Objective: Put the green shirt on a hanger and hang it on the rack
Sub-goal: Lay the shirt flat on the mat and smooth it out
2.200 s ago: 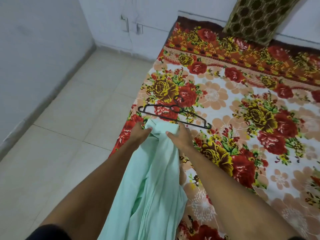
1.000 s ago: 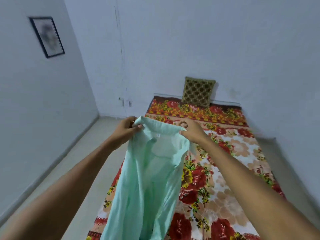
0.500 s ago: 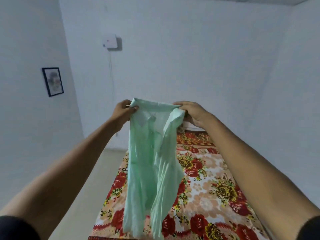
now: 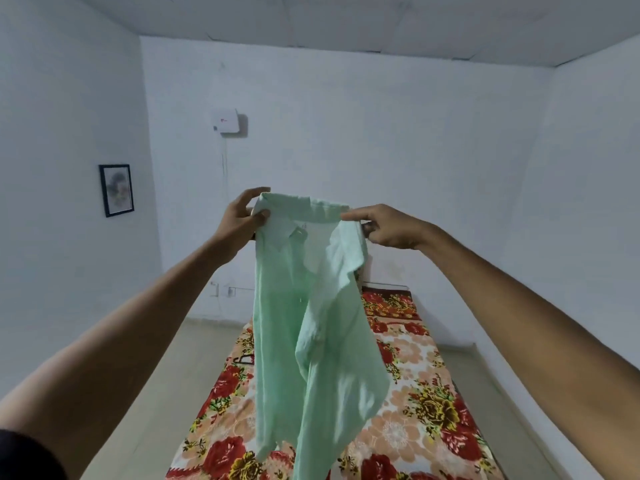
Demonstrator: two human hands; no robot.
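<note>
A bare white room filled the view, with white walls [image 4: 381, 150] meeting a panelled ceiling above. Against the far wall lay a bed [image 4: 408, 420] covered in a sheet printed with red and yellow flowers, running from the lower middle of the scene toward the back. A pale tiled floor [image 4: 166, 386] stretched to the left of the bed.

In the middle of the view hung the green shirt [image 4: 311, 327], pale mint in colour, held up in the air above the bed. It drooped in long loose folds, with its collar at the top and one side folded over the front. Two bare forearms reached forward from the bottom corners to hold it.

The left hand [image 4: 242, 220] was closed on the left end of the collar, thumb pressed against the cloth. The right hand [image 4: 388, 225] pinched the right end of the collar between fingers and thumb, keeping the top edge stretched.

On the left wall hung a small framed picture [image 4: 116, 190]. A small white box [image 4: 225, 121] was fixed high on the far wall.

A dark shape at the shirt's left edge on the bed could have been part of a hanger, but that could not be told; no rack was in view. The step in hand looked to be shaking the shirt open by its collar. The next move would likely call for freeing one hand to fetch a hanger and slip it into the neck opening.
</note>
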